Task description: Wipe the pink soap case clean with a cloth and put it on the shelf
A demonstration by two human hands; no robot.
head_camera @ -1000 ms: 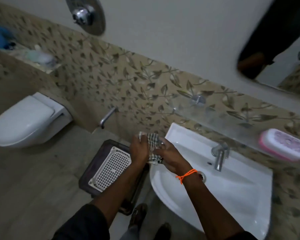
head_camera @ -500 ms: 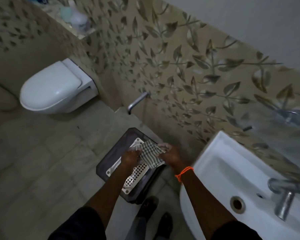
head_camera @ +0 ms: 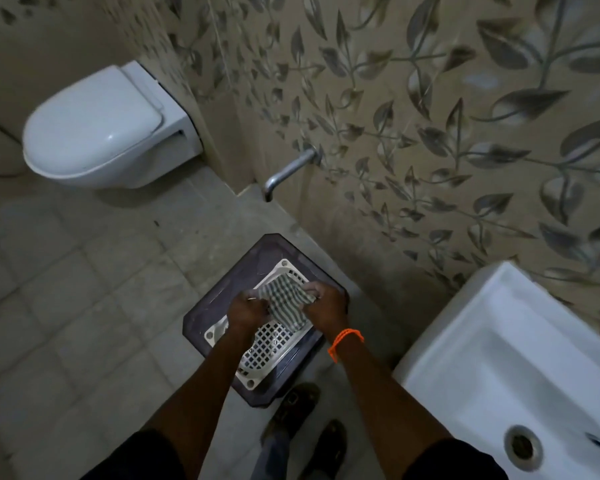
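A green and white checked cloth hangs stretched between both my hands. My left hand pinches its left edge, and my right hand with an orange wrist thread grips its right edge. Both hands are held over a dark stool that carries a white perforated tray. The pink soap case and the shelf are out of view.
A white wash basin juts in at the lower right. A white wall-hung toilet is at the upper left. A metal spout sticks out of the leaf-patterned wall. My sandalled feet stand on the tiled floor beside the stool.
The view swung down and left, so the shelf with the pink soap case and the tap left the frame. Both hands carried the cloth from the basin's edge to above the stool.
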